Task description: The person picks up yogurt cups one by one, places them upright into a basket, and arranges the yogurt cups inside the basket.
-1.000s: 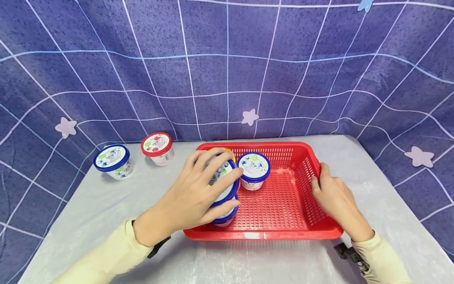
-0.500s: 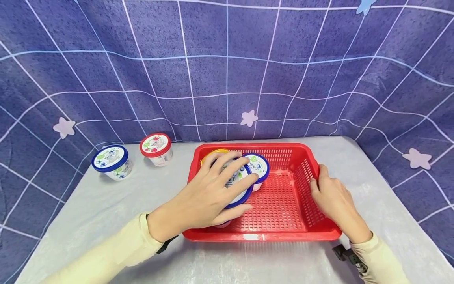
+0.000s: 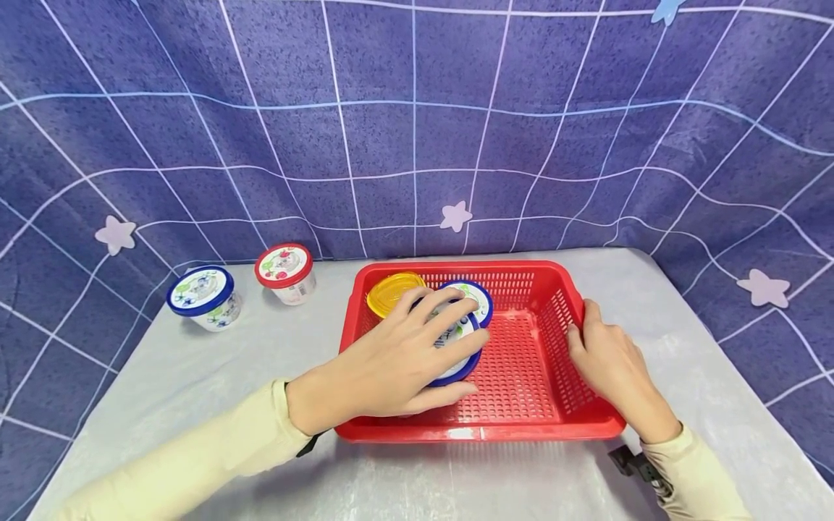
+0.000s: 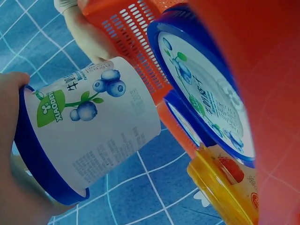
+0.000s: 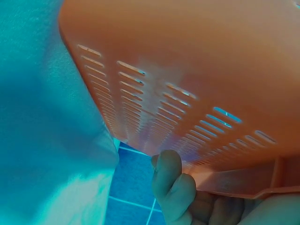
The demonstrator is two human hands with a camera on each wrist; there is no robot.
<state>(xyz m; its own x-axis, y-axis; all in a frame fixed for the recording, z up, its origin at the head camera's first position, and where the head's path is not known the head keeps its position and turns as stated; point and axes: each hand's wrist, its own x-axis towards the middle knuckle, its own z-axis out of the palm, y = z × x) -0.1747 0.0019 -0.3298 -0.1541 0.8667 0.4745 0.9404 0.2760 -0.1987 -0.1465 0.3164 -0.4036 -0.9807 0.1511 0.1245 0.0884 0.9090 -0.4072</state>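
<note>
Over the left half of the red basket (image 3: pixel 521 362), my left hand (image 3: pixel 397 362) grips a blue-lidded yogurt tub (image 3: pixel 458 367) by its lid. The left wrist view shows that tub's white side (image 4: pixel 93 122) with printed blueberries, its base apart from the other tubs. Inside the basket stand a yellow-lidded tub (image 3: pixel 394 291) at the back left and a blue-lidded tub (image 3: pixel 481 295) beside it. Another blue lid (image 4: pixel 206 93) shows large in the left wrist view; in the head view the left hand covers that tub. My right hand (image 3: pixel 612 362) holds the basket's right rim, thumb inside.
On the grey table (image 3: pixel 260 362), left of the basket, stand a blue-lidded tub (image 3: pixel 205 298) and a red-lidded tub (image 3: pixel 287 273). A blue patterned curtain (image 3: pixel 417 145) hangs behind the table. The basket's right half shows its bare perforated floor.
My left hand has moved right across the basket with the tub. The yellow lid has come into view, and the front-left tub is now covered by the hand. The right hand keeps its hold.
</note>
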